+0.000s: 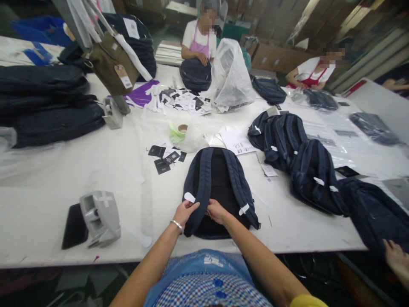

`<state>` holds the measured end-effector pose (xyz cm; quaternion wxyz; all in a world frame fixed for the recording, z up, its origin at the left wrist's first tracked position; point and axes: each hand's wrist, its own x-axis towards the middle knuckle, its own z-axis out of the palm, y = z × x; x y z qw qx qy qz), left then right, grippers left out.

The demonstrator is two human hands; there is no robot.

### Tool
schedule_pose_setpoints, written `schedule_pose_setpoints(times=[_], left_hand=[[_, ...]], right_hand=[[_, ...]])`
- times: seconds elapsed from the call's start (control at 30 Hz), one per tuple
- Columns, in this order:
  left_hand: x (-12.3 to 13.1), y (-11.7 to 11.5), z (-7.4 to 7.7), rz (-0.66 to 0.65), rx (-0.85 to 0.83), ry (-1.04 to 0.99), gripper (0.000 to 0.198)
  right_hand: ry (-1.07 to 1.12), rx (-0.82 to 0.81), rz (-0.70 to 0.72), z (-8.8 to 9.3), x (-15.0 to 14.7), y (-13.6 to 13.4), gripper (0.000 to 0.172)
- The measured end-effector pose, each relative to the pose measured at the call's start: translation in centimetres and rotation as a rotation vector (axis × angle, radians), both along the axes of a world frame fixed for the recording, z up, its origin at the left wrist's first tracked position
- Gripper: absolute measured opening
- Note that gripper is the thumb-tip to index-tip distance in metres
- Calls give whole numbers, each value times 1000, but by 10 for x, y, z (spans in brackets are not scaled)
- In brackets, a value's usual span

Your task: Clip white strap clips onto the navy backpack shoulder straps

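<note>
A navy backpack (pixel 220 175) lies in front of me with its black back panel and shoulder straps facing up. At the outer edge of its left shoulder strap (pixel 204 179), my left hand (pixel 184 213) is closed on a white strip (pixel 189 197), thumb pressed near the strap. My right hand (pixel 217 212) pinches the inner edge of the same strap; its fingertips are partly hidden beneath it. Around the right shoulder strap (pixel 237 179) sits another white strip (pixel 244 209).
A grey tape dispenser (pixel 100 217) and a black phone (pixel 75 226) are at left. Black tags (pixel 162 165) and a green tape roll (pixel 177 133) lie beyond the backpack. More backpacks (pixel 315 175) line the right, where another person's hand (pixel 396 258) touches one. Two people work opposite.
</note>
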<state>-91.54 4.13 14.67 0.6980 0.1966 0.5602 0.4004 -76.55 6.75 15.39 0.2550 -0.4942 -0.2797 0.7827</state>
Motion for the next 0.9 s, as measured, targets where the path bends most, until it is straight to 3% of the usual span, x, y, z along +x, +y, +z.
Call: schedule_pose_setpoints(times=[0.2, 0.33, 0.4, 0.57, 0.9], left_hand=[[-8, 5, 0, -31, 13, 64, 40], [-4, 3, -9, 18, 78, 206, 33], [-2, 1, -15, 36, 125, 278, 32], [-1, -1, -25, 73, 209, 314, 33], [-3, 1, -27, 106, 242, 232, 38]], right_hand=[[-259, 108, 149, 6, 13, 9, 26], [-327, 251, 173, 17, 29, 5, 24], [-293, 302, 157, 22, 37, 2, 28], [-66, 254, 196, 26, 46, -1, 45], [-50, 460, 160, 9, 42, -15, 38]])
